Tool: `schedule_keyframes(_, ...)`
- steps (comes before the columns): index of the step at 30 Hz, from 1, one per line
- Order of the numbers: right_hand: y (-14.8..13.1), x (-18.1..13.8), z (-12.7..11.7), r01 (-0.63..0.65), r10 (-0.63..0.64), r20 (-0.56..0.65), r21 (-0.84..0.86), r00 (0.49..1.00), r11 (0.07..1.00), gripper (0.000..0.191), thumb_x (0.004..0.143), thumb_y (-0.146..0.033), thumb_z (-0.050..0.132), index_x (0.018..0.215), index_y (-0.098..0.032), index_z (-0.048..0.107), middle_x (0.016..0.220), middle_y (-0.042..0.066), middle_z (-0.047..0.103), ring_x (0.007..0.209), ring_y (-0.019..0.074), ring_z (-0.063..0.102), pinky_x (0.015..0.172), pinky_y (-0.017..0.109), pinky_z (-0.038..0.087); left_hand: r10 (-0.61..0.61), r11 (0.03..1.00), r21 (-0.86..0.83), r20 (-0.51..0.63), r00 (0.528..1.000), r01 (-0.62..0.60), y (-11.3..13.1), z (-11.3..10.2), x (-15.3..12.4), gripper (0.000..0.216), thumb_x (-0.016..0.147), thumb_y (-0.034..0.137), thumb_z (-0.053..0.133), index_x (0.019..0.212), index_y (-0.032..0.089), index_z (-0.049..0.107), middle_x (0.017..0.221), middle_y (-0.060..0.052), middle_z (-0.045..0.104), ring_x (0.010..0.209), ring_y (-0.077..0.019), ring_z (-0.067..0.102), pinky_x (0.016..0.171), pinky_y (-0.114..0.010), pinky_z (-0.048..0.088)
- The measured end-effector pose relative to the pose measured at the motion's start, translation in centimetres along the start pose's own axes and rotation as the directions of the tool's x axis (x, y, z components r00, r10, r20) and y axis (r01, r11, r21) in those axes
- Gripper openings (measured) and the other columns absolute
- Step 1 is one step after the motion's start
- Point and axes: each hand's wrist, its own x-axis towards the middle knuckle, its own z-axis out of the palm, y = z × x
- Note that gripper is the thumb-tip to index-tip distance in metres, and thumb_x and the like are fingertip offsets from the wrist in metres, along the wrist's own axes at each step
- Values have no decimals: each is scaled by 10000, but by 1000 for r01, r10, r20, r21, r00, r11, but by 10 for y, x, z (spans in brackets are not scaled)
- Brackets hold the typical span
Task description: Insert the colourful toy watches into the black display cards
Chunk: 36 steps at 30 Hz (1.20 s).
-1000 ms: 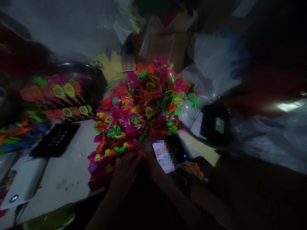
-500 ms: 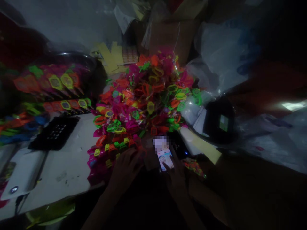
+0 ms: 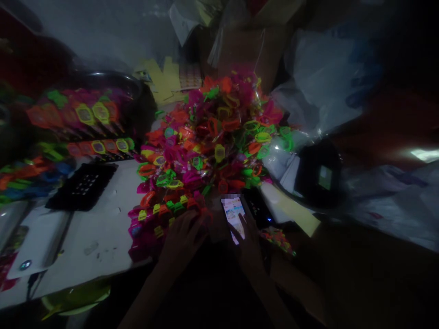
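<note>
A lit phone [image 3: 233, 214] lies at the near edge of a big heap of neon toy watches [image 3: 209, 146] in pink, orange, green and yellow. My right hand [image 3: 249, 240] reaches onto the phone with a finger stretched across its screen. My left hand [image 3: 183, 240] rests palm down on the pink watches at the front of the heap, fingers extended. The scene is very dark and both forearms fade into shadow.
Rows of watches lie lined up [image 3: 82, 123] at the left beside a black tray [image 3: 81, 186] on a white table [image 3: 99, 237]. A black round object [image 3: 317, 176] and yellow paper [image 3: 297, 212] lie right of the phone. A cardboard box [image 3: 247, 50] and plastic bags [image 3: 322, 77] stand behind.
My right hand came up from the dark and laid a finger on the phone's screen. My left hand stayed on the pink watches. The view shifted slightly.
</note>
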Motion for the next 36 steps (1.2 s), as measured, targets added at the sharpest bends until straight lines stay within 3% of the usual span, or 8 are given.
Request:
schedule_keyframes(4,-1,-9,3,-1,1,-31,13,1000,1000,355,925,-241,481,1276,-250,534,1542,74,247,1422,281,211,1076,520,357,4,1000,-6,-5,1000,-4,-1,2,-2,406,838,256,612,1230,169,557,1108,-118,591,1066,-246,549,898,-364,474)
schedule_keyframes(11,7,-11,1,-63,62,-50,-14,997,998,408,942,-308,469,1344,-237,460,1521,111,271,1402,289,259,1108,600,252,-3,1000,-16,8,1000,3,-1,2,-2,416,828,236,625,1233,167,557,1121,-118,583,1075,-248,540,901,-358,468)
schedule_keyframes(17,2,-4,-4,-56,56,-79,0,995,998,393,946,-291,460,1332,-222,454,1491,113,324,1390,271,282,1106,565,282,-14,999,-32,3,1000,14,0,2,-2,431,827,244,624,1245,180,542,1129,-108,584,1074,-245,540,908,-359,464)
schedule_keyframes(20,5,19,0,-94,91,-109,-16,990,995,367,950,-310,442,1303,-218,485,1455,103,386,1356,251,334,1079,501,351,-29,996,-79,3,1000,29,0,-5,-2,454,829,263,623,1265,190,522,1168,-109,577,1129,-250,520,957,-381,444)
schedule_keyframes(23,15,61,1,-152,145,-137,-43,980,987,376,962,-306,385,1298,-186,506,1372,118,485,1260,241,437,1020,440,410,-57,996,-63,-21,998,56,-6,-18,-5,462,835,270,613,1277,188,506,1223,-124,559,1218,-276,472,1019,-434,401)
schedule_keyframes(29,44,141,-3,-230,226,-42,-97,973,968,335,915,-173,394,1170,-141,608,1138,129,622,1042,244,531,913,382,438,-110,991,86,21,994,107,-46,-43,-34,514,824,397,608,1286,202,496,1311,-157,519,1296,-361,406,1010,-549,381)
schedule_keyframes(33,57,157,-3,-191,201,41,-174,979,966,270,868,-161,463,1041,-154,670,1030,112,656,984,260,517,898,389,414,-160,980,123,13,987,158,-65,-45,-61,601,820,452,593,1351,216,437,1407,-163,443,1335,-369,362,1046,-564,339)
schedule_keyframes(36,60,157,-8,-151,157,28,-156,987,976,229,842,-177,511,988,-167,688,1048,109,654,1005,268,512,926,405,395,-158,985,76,9,987,157,-67,-37,-73,615,824,418,600,1374,229,400,1380,-159,464,1294,-347,421,1037,-541,364)
